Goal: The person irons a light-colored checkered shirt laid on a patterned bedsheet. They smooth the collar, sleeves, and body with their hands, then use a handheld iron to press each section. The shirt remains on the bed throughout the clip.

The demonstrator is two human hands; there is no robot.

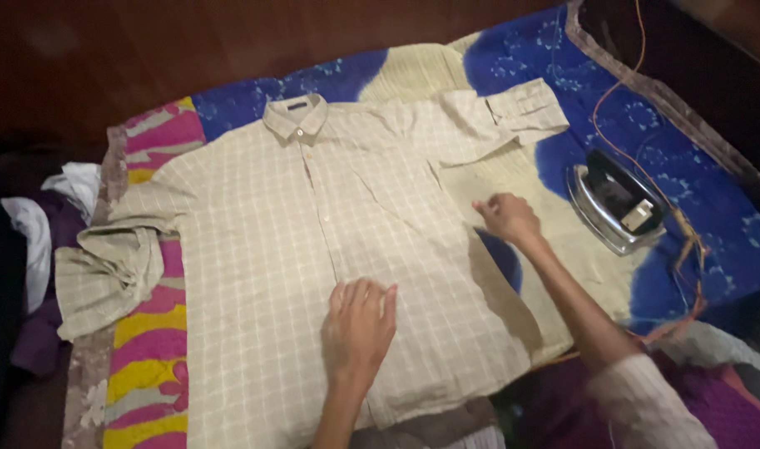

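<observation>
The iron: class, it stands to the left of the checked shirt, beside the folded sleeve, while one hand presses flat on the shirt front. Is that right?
Not quite. The head view shows the iron to the right of the checked shirt, on the blue cloth. The left hand does press flat on the shirt front.

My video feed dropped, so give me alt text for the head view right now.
A beige checked shirt lies buttoned and spread flat on a colourful blanket, with the left hand pressed flat on its front and the right hand at its side edge. A metal iron rests on the blanket beside the right hand.
</observation>
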